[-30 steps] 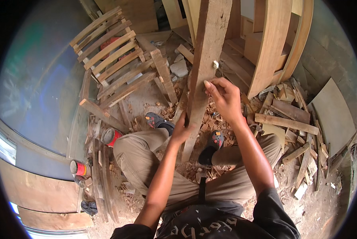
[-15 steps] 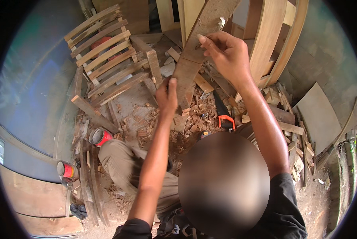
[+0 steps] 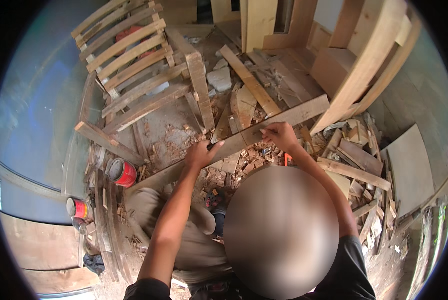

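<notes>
A long brown wooden plank [image 3: 299, 114] lies slantwise across in front of me, with a dark line across its face between my hands. My left hand [image 3: 200, 154] is closed on the plank left of that line, thumb along its face. Just right of the line, my right hand [image 3: 281, 136] has its fingers pinched together close to the plank's surface. Whether something small is in that pinch, I cannot make out. Below the plank, a bit of an orange saw handle [image 3: 288, 159] shows; the rest of the saw is hidden.
A slatted wooden chair frame [image 3: 134, 105] stands at the far left. Two red cans, one nearer [image 3: 122, 172] and one farther left [image 3: 77, 207], sit beside wood strips. Wood chips [image 3: 254, 156] litter the floor. Offcuts [image 3: 359, 155] pile up at right, below a leaning wooden frame [image 3: 356, 70].
The plank has swung from steeply upright to a low slant, its far end going right and down. Both hands have come down with it, the left still on it.
</notes>
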`<state>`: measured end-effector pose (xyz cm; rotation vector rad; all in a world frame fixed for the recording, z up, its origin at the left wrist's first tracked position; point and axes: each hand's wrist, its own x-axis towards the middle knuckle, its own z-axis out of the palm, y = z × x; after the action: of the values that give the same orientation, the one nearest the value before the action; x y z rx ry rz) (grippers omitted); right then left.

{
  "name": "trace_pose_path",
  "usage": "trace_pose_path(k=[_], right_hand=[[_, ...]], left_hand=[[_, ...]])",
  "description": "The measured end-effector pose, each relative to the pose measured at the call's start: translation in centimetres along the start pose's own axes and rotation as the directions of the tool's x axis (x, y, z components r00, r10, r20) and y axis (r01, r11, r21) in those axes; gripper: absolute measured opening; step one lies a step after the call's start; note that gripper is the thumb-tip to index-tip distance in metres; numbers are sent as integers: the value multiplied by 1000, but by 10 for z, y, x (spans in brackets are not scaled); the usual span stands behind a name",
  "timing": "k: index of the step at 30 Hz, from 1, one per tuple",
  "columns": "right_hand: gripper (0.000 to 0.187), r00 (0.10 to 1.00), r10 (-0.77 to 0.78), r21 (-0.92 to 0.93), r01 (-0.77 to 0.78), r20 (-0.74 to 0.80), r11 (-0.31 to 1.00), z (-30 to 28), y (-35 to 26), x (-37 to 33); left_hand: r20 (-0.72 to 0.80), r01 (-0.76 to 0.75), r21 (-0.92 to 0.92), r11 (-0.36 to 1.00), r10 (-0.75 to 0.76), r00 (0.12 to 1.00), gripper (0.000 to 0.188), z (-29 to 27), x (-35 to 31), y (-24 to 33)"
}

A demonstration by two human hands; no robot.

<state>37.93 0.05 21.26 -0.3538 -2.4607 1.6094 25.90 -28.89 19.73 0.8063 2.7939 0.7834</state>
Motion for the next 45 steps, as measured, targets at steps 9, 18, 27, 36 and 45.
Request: trace_pose_path(k=[9,18,27,36,45], right_hand=[[26,971,164,413,-79,-174,907,46,163,71],[57,962,153,-715,-271,-226,645,32,261,-61],[63,972,159,-821,-231,-172,522,26,313,-79],[60,978,-37,-608,-97,-205,788,7,297,-76],[32,672,407,254,-320,-619,913,8,162,-114]], left_hand=[[313,118,49,992,-128,941,90,101,123,-63],[32,62,108,992,-66,997,71,209,159,-108],[-128,302,-59,952,-307,943,67,216,185,-47],[-23,429,205,879,-434,900,78,223,190,-47],[-97,477,107,872,-468,878,70,235,188,-62]])
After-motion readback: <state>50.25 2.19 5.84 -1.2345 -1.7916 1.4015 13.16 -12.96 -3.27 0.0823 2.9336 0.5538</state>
